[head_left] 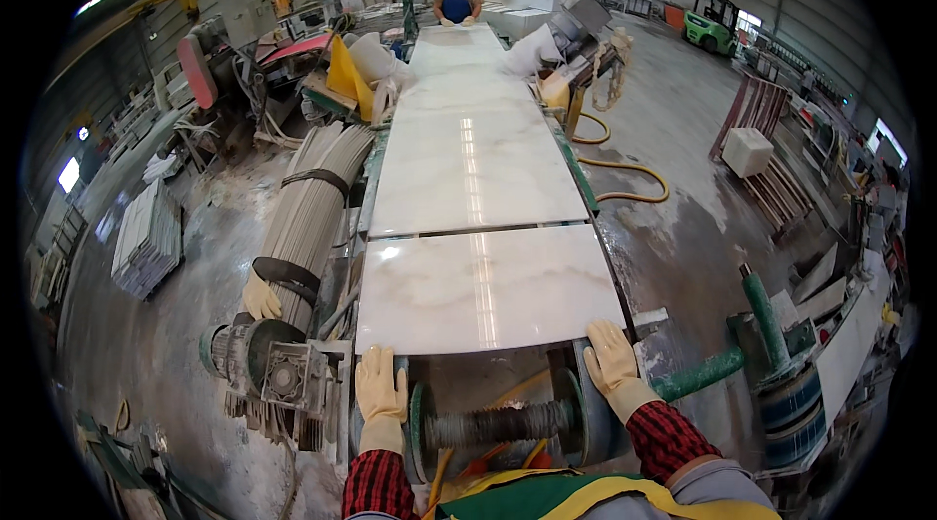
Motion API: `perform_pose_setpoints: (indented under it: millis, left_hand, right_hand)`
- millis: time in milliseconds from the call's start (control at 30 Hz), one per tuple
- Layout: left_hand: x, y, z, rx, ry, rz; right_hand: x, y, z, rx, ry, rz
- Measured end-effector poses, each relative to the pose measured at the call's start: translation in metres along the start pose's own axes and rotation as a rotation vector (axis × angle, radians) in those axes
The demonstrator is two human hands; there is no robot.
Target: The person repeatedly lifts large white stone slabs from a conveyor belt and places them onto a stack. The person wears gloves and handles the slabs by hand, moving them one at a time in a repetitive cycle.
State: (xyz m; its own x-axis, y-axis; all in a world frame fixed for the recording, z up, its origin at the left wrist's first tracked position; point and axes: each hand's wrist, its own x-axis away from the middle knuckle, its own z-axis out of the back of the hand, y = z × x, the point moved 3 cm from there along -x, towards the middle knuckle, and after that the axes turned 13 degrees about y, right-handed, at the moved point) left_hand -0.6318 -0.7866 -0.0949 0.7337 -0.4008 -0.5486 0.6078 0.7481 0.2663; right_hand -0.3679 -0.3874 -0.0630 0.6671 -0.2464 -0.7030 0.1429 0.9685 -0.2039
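Factory conveyor (pixel 363 190), marble slab (pixel 485 288) near edge, left hand (pixel 380 385), right hand (pixel 612 356)

marble slab (pixel 485 289) | white, faint veins, glossy | flat on conveyor | nearest end

The nearest slab (pixel 485 288) is laid across the conveyor line (pixel 576 168), with a second slab (pixel 474 168) directly behind it and further slabs (pixel 457 51) beyond. The left hand (pixel 380 385) and right hand (pixel 611 356) are set at the near slab's front corners. A roller (pixel 498 422) is placed between them, below the edge. A strapped bundle (pixel 310 208) is laid left of the line; a hose (pixel 625 168) is trailed on the floor to the right.
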Motion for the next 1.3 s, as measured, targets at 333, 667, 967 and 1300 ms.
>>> perform_pose_setpoints:
  millis: [333, 667, 967, 1300]
  left_hand:
    - [0.003, -0.002, 0.007, 0.005, 0.019, -0.01]
    - [-0.004, 0.004, -0.003, 0.071, 0.02, -0.057]
    - [-0.001, 0.007, 0.005, 0.035, -0.04, -0.082]
    - [0.012, -0.009, 0.013, -0.019, 0.041, -0.185]
  right_hand:
    - [0.004, -0.003, -0.001, 0.007, -0.019, -0.045]
    - [0.025, 0.015, -0.01, 0.073, -0.052, -0.163]
    - [0.053, -0.104, -0.042, -1.032, 0.016, -1.052]
    - [0.005, -0.163, -0.224, -1.659, 0.378, -1.889]
